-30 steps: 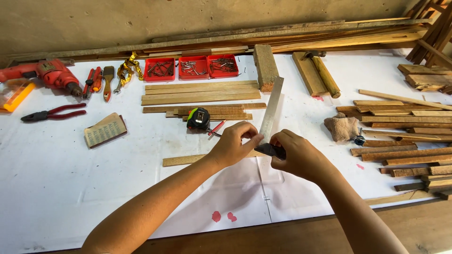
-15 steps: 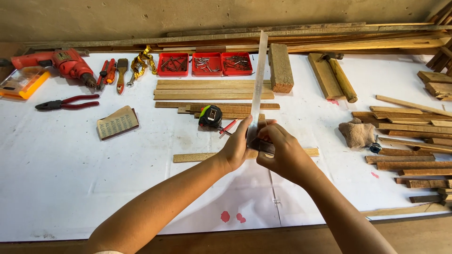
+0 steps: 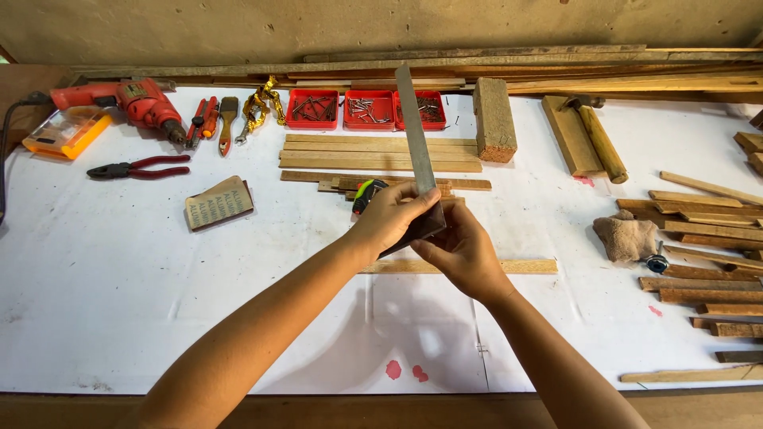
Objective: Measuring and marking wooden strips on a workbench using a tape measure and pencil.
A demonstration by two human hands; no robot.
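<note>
Two hands meet over the white-covered workbench (image 3: 119,286), which carries, in descending size, stacked wooden strips (image 3: 380,152), a red drill (image 3: 131,102), three red trays of nails (image 3: 369,109) and a tape measure (image 3: 367,193). Left hand (image 3: 389,216) and right hand (image 3: 457,250) are both closed on the dark stock of a try square (image 3: 415,139), held just above a single wooden strip (image 3: 524,267) lying across the bench. Compared with half a second ago, the steel blade has swung from leaning right to leaning slightly left, and the hands sit a little higher and closer together. Judged from this, the square is being turned in the grip and is not yet seated against the strip.
</note>
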